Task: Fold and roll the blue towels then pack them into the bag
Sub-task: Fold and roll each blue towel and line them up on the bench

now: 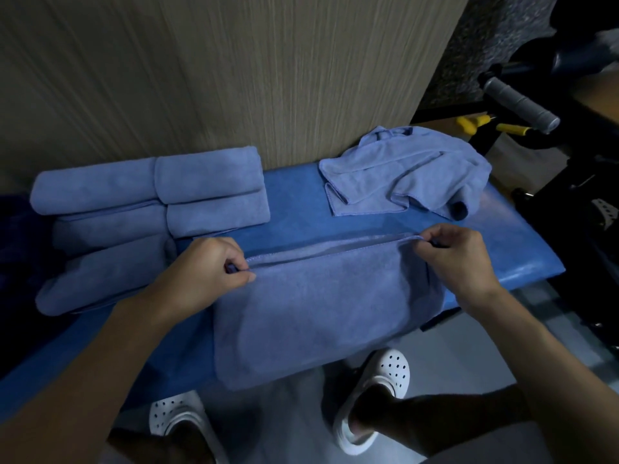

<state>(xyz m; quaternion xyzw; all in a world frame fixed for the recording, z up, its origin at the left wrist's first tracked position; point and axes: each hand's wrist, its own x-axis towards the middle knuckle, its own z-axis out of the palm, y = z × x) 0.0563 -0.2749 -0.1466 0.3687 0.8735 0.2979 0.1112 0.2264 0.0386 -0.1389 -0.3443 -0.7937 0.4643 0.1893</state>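
A blue towel (pixel 318 306) lies folded across the blue padded bench (pixel 522 249), its near part hanging over the front edge. My left hand (pixel 207 272) pinches the towel's far left corner. My right hand (pixel 459 259) pinches the far right corner, so the doubled hem runs taut between them. Several rolled blue towels (pixel 150 209) lie side by side on the bench's left part. A crumpled, unfolded blue towel (pixel 412 172) sits at the far right of the bench. No bag is in view.
A wood-grain wall panel (pixel 234 78) rises right behind the bench. Black gym equipment with a grey grip (pixel 522 105) and yellow parts (pixel 475 123) stands at the right. My feet in white perforated clogs (pixel 378 396) stand on the grey floor below the bench edge.
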